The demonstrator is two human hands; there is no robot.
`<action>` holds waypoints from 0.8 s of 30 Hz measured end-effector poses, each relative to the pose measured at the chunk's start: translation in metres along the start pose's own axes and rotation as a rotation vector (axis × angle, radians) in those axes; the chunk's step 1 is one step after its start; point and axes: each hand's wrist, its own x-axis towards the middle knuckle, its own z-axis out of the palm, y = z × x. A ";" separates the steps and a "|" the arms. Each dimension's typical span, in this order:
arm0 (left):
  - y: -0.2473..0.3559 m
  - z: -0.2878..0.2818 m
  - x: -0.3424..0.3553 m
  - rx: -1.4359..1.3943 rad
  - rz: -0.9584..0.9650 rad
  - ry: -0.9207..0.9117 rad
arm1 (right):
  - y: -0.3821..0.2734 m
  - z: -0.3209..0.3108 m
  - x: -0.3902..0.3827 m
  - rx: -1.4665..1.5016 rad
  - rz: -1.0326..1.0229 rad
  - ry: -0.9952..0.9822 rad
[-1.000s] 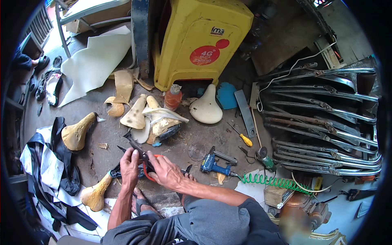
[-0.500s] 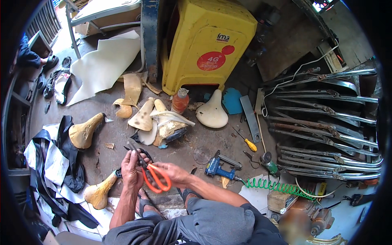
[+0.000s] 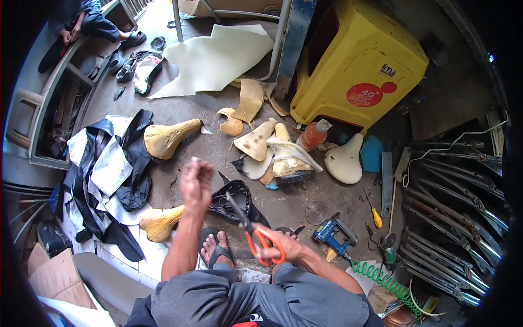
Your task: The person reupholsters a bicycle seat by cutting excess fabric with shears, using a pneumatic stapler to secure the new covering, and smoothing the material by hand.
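My right hand (image 3: pixel 282 246) grips scissors (image 3: pixel 263 231) by their orange handles; the dark blades point up and left. Under the blade tips, a black saddle cover or shell (image 3: pixel 239 191) lies on the floor in front of my feet, its hollow side showing. My left hand (image 3: pixel 197 186) is raised to the left of it, fingers bent and smeared by motion. A pale spot shows at its fingertips, too small to name. Close by the left forearm rests a yellowish bare saddle (image 3: pixel 157 224). Another yellowish saddle (image 3: pixel 168 140) lies farther off.
Black and white sheet scraps (image 3: pixel 111 169) are heaped at left. Saddle parts (image 3: pixel 256 140), an orange-red bottle (image 3: pixel 314 136) and a cream saddle (image 3: pixel 344 159) lie ahead. Right are a blue staple gun (image 3: pixel 333 235), screwdriver (image 3: pixel 376 215), green coiled hose (image 3: pixel 384 280) and metal frames (image 3: pixel 452 218). Another person (image 3: pixel 81 24) sits far left.
My left hand has moved up and away from the scissors. The black piece that was at my hands now lies on the floor. My right hand keeps the scissors; the whole view has shifted left.
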 end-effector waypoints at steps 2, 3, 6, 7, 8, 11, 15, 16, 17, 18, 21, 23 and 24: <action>0.003 -0.010 0.010 0.297 0.197 0.078 | 0.038 0.000 -0.017 -0.198 0.045 0.074; 0.005 -0.015 0.004 0.305 0.223 0.094 | 0.053 -0.001 -0.015 -0.233 0.024 0.091; -0.035 -0.013 -0.040 1.316 0.602 -0.371 | 0.067 -0.007 -0.012 0.328 0.321 0.379; -0.048 -0.007 -0.056 1.521 0.688 -0.440 | 0.066 -0.005 -0.010 0.521 0.405 0.450; -0.060 -0.011 -0.064 1.615 0.695 -0.451 | 0.065 -0.003 -0.002 0.525 0.405 0.439; -0.091 -0.024 -0.064 1.766 0.658 -0.511 | 0.069 -0.001 0.015 0.523 0.478 0.506; -0.112 -0.030 -0.060 1.845 0.627 -0.560 | 0.079 -0.008 0.024 0.321 0.473 0.527; -0.115 -0.030 -0.061 1.843 0.630 -0.525 | 0.080 -0.008 0.024 0.260 0.488 0.526; -0.117 -0.031 -0.062 1.840 0.633 -0.489 | 0.082 -0.008 0.025 0.198 0.503 0.524; -0.118 -0.031 -0.061 1.854 0.629 -0.476 | 0.084 -0.008 0.026 0.191 0.493 0.532; -0.122 -0.036 -0.060 1.888 0.688 -0.412 | 0.070 -0.006 0.029 0.172 0.499 0.512; -0.123 -0.031 -0.060 1.877 0.716 -0.409 | 0.078 -0.008 0.027 0.182 0.502 0.526; -0.124 -0.028 -0.061 1.861 0.683 -0.402 | 0.080 -0.010 0.025 0.190 0.505 0.537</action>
